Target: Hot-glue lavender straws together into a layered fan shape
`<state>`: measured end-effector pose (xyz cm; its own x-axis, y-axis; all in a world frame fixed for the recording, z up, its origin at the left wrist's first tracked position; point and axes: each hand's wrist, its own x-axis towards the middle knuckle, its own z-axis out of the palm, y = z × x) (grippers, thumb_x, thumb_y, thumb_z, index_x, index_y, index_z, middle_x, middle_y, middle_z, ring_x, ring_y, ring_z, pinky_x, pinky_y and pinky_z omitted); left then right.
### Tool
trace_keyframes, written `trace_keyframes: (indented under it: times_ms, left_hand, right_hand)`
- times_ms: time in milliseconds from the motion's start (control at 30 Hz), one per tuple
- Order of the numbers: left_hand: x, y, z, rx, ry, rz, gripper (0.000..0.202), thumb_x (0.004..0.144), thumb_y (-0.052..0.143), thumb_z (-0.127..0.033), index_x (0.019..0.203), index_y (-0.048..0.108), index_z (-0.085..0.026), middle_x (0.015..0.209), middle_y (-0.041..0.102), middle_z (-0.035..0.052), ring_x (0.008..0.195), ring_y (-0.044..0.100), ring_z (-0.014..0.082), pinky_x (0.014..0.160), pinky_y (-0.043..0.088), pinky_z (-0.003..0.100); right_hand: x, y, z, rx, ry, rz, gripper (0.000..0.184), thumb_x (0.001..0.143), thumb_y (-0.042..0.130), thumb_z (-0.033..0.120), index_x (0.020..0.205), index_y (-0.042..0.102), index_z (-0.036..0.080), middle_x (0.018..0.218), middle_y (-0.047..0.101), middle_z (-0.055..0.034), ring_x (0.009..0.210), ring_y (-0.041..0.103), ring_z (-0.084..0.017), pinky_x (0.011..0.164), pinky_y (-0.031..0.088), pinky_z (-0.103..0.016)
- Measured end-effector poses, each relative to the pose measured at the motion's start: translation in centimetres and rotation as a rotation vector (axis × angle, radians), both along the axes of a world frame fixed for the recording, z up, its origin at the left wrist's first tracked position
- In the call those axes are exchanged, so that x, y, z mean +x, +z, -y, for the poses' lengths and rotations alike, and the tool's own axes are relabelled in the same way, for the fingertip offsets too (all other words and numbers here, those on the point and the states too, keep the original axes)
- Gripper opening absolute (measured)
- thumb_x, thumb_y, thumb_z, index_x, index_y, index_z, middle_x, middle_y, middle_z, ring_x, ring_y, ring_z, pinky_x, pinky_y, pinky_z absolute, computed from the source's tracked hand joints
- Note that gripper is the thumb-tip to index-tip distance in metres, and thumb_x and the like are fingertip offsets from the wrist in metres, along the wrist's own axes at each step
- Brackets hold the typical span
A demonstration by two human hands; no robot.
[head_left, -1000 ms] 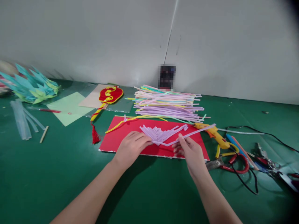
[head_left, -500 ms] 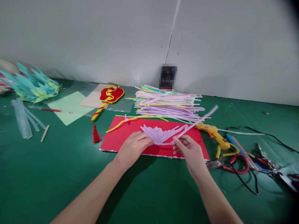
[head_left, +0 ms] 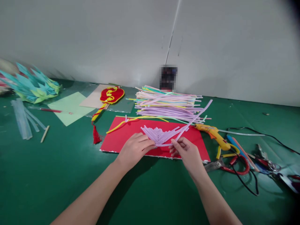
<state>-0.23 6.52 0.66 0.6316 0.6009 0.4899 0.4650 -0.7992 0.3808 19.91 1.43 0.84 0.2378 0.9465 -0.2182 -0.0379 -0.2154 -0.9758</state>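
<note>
A chevron-shaped weave of lilac pipe cleaners [head_left: 161,135] lies on a red card [head_left: 122,137] on the green table. My left hand [head_left: 136,149] rests fingers-down on the weave's left lower edge, pressing it flat. My right hand [head_left: 185,153] pinches a long lilac pipe cleaner [head_left: 199,114] near the weave's lower tip. That strand's free end slants up and to the right over the stack behind.
A stack of pastel pipe cleaners [head_left: 168,104] sits behind the card. A yellow glue gun [head_left: 214,134], red-handled scissors [head_left: 232,165], pliers and black cable lie to the right. To the left are a red-and-yellow ornament [head_left: 110,95], green paper [head_left: 70,107], glue sticks [head_left: 22,120] and teal leaf-like craftwork [head_left: 30,86].
My right hand moved left toward the weave's tip, and the lilac strand's free end swung from lying low to the right up to a steep slant. My left hand stayed put.
</note>
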Motion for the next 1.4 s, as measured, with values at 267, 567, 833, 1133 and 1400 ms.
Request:
trace_keyframes:
  times_ms: [267,567,833,1133,1400]
  left_hand:
    - [0.3,0.0,0.1,0.055,0.134,-0.049,0.022,0.091,0.049,-0.025,0.081,0.066,-0.017,0.074,0.067,0.0018,0.066,0.054,0.0157,0.066,0.039,0.030]
    - [0.3,-0.2,0.4,0.021,0.066,-0.007,0.019,0.090,0.052,-0.029,0.090,0.067,-0.017,0.082,0.072,0.0018,0.071,0.060,0.0151,0.071,0.040,0.030]
    - [0.6,-0.2,0.7,0.076,0.095,0.024,0.020,0.091,0.051,-0.026,0.089,0.068,-0.016,0.076,0.071,0.0022,0.066,0.060,0.0149,0.066,0.041,0.029]
    - [1.0,0.2,1.2,0.036,0.116,0.047,0.016,0.090,0.053,-0.028,0.089,0.066,-0.018,0.080,0.071,0.0014,0.072,0.059,0.0148,0.071,0.042,0.029]
    - [1.2,0.1,1.4,0.126,0.057,-0.026,0.021,0.093,0.047,-0.025,0.093,0.066,-0.016,0.067,0.068,0.0008,0.059,0.058,0.0128,0.066,0.039,0.028]
  right_hand:
    - [-0.3,-0.8,0.4,-0.014,0.059,0.059,0.038,0.071,0.066,0.053,0.067,0.053,0.018,0.059,0.064,-0.0003,0.050,0.060,-0.012,0.049,0.050,-0.023]
    - [0.0,-0.7,0.2,0.018,0.020,-0.006,0.038,0.068,0.068,0.053,0.069,0.054,0.018,0.061,0.066,-0.0017,0.053,0.063,-0.015,0.050,0.054,-0.027]
    - [-0.5,-0.6,0.2,0.084,-0.046,-0.046,0.030,0.067,0.074,0.041,0.078,0.062,0.016,0.063,0.066,-0.0008,0.061,0.066,-0.015,0.061,0.058,-0.028]
    - [-0.4,-0.3,0.3,0.046,-0.079,-0.117,0.030,0.066,0.074,0.040,0.078,0.065,0.014,0.061,0.068,-0.0022,0.056,0.066,-0.015,0.059,0.058,-0.029]
    - [-1.3,-0.2,0.5,0.032,0.016,-0.055,0.033,0.073,0.066,0.049,0.068,0.061,0.016,0.061,0.068,-0.0035,0.054,0.065,-0.017,0.053,0.055,-0.028]
